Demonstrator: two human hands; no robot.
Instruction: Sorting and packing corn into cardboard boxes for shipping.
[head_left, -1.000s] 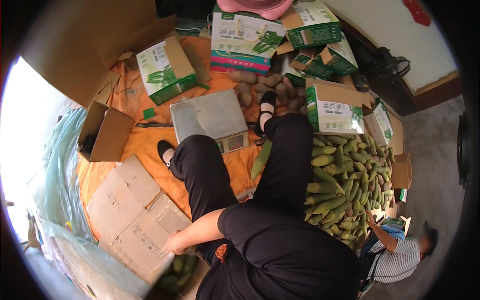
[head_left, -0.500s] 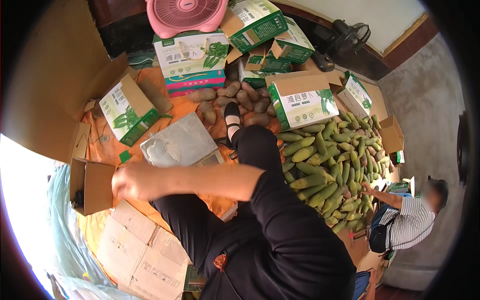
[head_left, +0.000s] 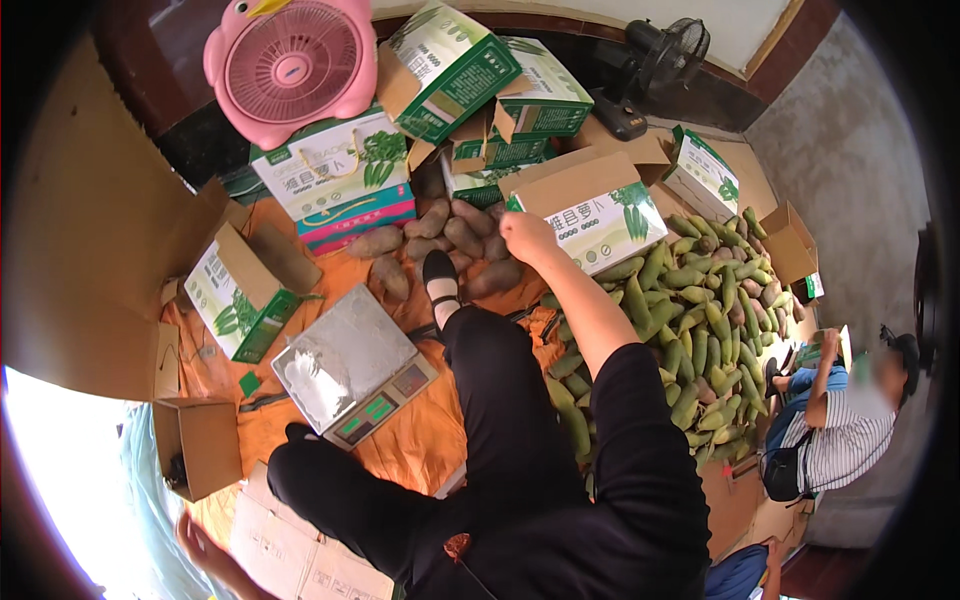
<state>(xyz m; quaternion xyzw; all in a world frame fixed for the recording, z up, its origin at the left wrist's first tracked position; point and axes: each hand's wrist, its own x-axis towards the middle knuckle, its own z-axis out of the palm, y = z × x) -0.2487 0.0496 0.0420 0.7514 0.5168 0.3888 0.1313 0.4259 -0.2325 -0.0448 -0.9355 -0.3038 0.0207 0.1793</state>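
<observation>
My right hand [head_left: 527, 238] reaches forward, its fingers curled at the left edge of a white-and-green carton [head_left: 612, 232] with its brown flap up. What the fingertips do is hidden. Low at the left, my left hand [head_left: 196, 545] hangs over a flattened cardboard sheet [head_left: 268, 540], fingers apart and holding nothing. Between the two lies a flat metal-topped scale [head_left: 345, 355] with a lit green display. Beyond my foot are several brownish oval roots [head_left: 462, 238]. Right of my forearm spreads a big heap of green radishes [head_left: 690, 310].
A pink fan [head_left: 290, 70] stands on stacked cartons [head_left: 335, 165]. At the left are an open white-and-green carton [head_left: 235, 295] and a small brown box [head_left: 205, 450]. A black fan [head_left: 672, 55] stands at the back. A person in a striped shirt [head_left: 840, 440] sits at the right.
My right hand has swung from the small brown box at left across to the white-and-green carton. My left hand has come into view. The scale is uncovered, and the view has turned.
</observation>
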